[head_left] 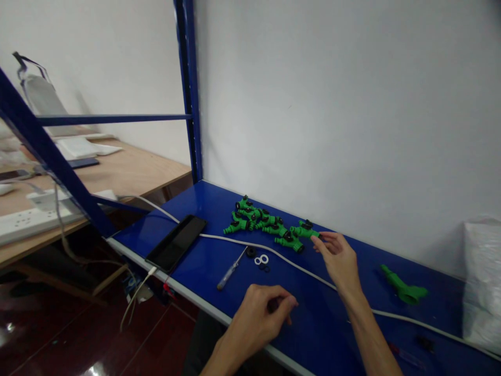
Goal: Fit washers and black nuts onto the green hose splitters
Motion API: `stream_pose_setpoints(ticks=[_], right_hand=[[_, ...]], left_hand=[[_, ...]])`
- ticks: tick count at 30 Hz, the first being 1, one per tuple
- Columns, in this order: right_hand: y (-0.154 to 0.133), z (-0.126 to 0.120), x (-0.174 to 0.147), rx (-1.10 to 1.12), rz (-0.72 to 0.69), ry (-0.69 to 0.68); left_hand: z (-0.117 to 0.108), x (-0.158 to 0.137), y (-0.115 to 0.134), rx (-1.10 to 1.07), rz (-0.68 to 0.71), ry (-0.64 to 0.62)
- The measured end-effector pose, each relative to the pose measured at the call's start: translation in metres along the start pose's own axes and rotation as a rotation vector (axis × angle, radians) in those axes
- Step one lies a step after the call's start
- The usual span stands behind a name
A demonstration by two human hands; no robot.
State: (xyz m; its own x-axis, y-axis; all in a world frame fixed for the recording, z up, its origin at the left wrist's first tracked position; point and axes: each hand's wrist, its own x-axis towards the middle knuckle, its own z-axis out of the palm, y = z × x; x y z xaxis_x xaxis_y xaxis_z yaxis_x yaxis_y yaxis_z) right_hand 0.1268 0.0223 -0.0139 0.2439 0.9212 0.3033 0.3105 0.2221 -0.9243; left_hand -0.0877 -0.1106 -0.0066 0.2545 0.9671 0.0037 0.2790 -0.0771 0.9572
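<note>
Smooth blue tabletop [313, 324] with two bare hands over it and green plastic fittings clustered near the wall.
The left hand [260, 316] curls, thumb close to the fingertips; whether it holds anything I cannot tell. The right hand [340, 261] pinches the end of a black-topped green fitting [304, 231] at the cluster's right side. A glossy black rectangular slab [176, 245] lies left, a wide-mouthed green piece [405, 290] right, a clear-handled screwdriver [230, 272] between, and flat white rings [261, 259] beside it.
</note>
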Motion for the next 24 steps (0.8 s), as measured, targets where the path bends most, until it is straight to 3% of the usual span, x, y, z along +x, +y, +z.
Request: stream_pose_setpoints(ticks=[4,8,11,24], right_hand=[[0.007,-0.017,0.010,0.045,0.038,-0.004],[0.013,-0.016,0.007,0.089,0.075,-0.188],[0.017,-0.010,0.003,0.084,0.079,-0.253],[0.026,-0.005,-0.001,-0.129,0.038,-0.110]], left_hand=[[0.001,0.000,-0.003,0.000,-0.022,-0.003],[0.002,0.002,-0.005,0.000,-0.047,-0.004],[0.003,0.004,-0.004,0.013,-0.078,-0.002],[0.004,0.008,-0.003,0.052,-0.108,-0.017]])
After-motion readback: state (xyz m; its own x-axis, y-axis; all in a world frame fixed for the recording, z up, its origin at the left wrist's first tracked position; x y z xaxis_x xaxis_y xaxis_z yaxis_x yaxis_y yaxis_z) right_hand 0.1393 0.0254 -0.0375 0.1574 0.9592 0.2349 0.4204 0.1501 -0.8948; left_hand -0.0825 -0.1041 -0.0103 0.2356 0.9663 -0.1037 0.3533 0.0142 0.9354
